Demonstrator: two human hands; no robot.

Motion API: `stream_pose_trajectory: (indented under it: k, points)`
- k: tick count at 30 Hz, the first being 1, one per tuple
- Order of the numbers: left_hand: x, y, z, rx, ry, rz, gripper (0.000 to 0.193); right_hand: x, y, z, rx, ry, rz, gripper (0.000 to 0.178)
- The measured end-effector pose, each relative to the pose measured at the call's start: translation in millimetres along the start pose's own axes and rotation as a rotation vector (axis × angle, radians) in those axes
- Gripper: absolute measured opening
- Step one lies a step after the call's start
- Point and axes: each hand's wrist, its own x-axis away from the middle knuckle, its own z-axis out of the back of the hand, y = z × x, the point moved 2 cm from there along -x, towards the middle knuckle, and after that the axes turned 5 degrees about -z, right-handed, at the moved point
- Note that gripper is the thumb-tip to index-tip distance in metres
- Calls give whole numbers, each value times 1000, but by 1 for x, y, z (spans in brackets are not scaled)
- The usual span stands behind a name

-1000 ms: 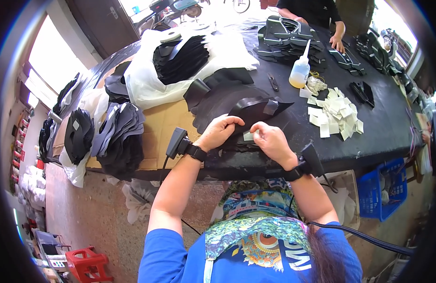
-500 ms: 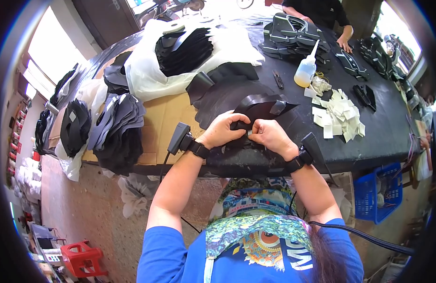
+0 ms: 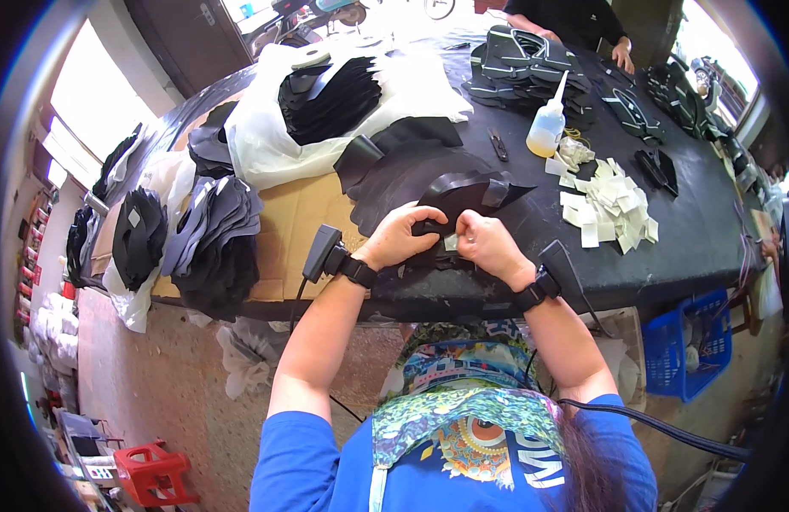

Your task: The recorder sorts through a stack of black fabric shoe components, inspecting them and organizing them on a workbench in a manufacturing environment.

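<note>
At the near edge of the table, both my hands work on a curved, glossy black sheet piece [image 3: 467, 189]. My left hand [image 3: 396, 239] pinches its near edge between thumb and fingers. Close beside it, my right hand [image 3: 495, 246] is closed, thumb and forefinger pressed together; what they hold, if anything, is hidden. A small white patch [image 3: 451, 243] shows between the two hands, against the black material. Behind the piece, flat black sheets [image 3: 394, 183] lie fanned in an overlapping layer.
To the right lie a heap of white patches [image 3: 614, 205], a squeeze bottle [image 3: 545, 132] and thread snips [image 3: 498, 145]. Grey and black cut pieces [image 3: 211, 222] are stacked left; white plastic [image 3: 275, 145] holds more black ones. Across the table, another person's hand [image 3: 623, 56] is near strapped black pieces [image 3: 531, 64].
My right fingertips have shifted slightly up and away from the white patch, which shows more now. My left hand keeps its pinch. The other person's hand has moved back.
</note>
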Motion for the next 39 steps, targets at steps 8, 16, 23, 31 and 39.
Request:
stream_pose_trajectory:
  k: [8,16,23,31,39]
  points:
    - [1,0,0,-34,-3,-15,28,17,-12,-9,186,59,81,20]
    - [2,7,-3,-61,-99,-42,41,19,29,5,-686,296,-326,15]
    - [3,8,0,-85,-123,-6,40,49,38,51,-1484,352,-366,6]
    - [2,13,-2,-158,-116,-61,42,24,55,49,-858,466,-238,13]
    - [0,10,1,-85,-124,-4,41,5,54,34,182,408,-158,20]
